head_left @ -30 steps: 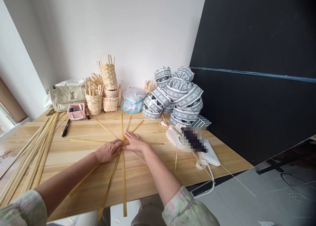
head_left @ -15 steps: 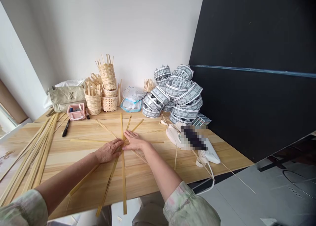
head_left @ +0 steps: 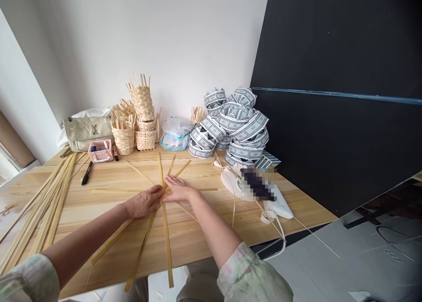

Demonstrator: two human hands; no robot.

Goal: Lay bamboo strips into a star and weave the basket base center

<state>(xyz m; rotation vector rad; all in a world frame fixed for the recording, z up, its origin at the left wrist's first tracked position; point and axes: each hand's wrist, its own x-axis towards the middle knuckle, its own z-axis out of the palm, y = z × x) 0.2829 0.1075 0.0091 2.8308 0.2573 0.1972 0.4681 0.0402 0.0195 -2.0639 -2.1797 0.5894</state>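
Several flat bamboo strips [head_left: 167, 242] lie crossed on the wooden table, fanning out like spokes from one centre. My left hand [head_left: 145, 201] rests at that centre from the left, its curved fingers closed on the crossing strips. Beside it, my right hand [head_left: 178, 189] lies over the crossing from the right, palm down, with fingers stretched out and pressing on the strips. The two hands meet at the fingertips and hide the exact crossing. One long strip runs almost straight toward me, and its near end juts past the table edge.
More loose strips [head_left: 54, 201] lie at the left, by a black marker [head_left: 86, 173] and a pink box [head_left: 100, 151]. Woven baskets [head_left: 122, 139], a handbag [head_left: 86, 132] and patterned paper bands [head_left: 244, 117] stand at the back. Tape rolls [head_left: 229, 183] lie at the right.
The long strip pointing toward me has turned slightly, its near end swinging right. Both hands stay at the crossing in nearly the same pose. The view has shifted a little.
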